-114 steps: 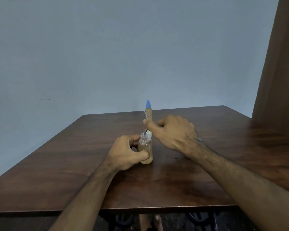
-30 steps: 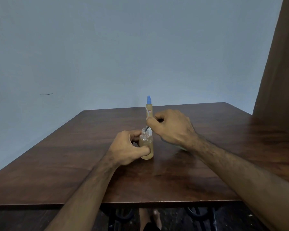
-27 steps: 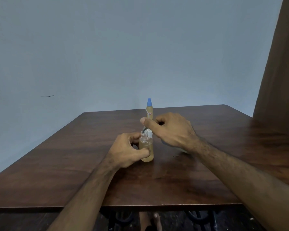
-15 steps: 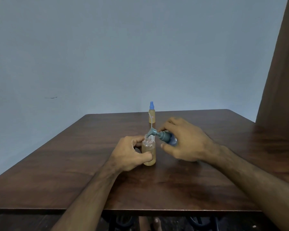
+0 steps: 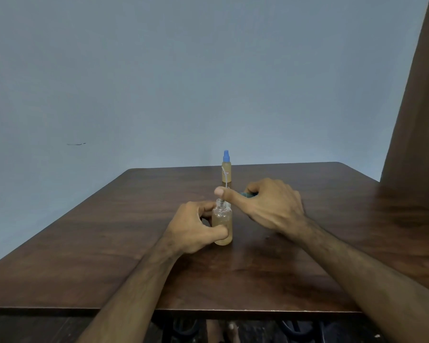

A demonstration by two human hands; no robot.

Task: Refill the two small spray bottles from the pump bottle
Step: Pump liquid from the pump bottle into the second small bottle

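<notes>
A small clear spray bottle with amber liquid and no cap stands upright at the middle of the brown table. My left hand grips its body. My right hand holds the teal pump bottle, almost wholly hidden under the fingers, just right of the open neck. The thumb stretches left over the pump head above the small bottle's mouth. A second, taller spray bottle with a blue cap stands further back on the table.
A plain grey-blue wall rises behind the table. A brown curtain hangs at the right. The table's front edge runs near the bottom of the view, with dark metal legs and a foot below it.
My right hand has turned over the pump bottle, hiding its teal nozzle, and the thumb now lies across the pump head. My left hand and the small bottle have stayed put.
</notes>
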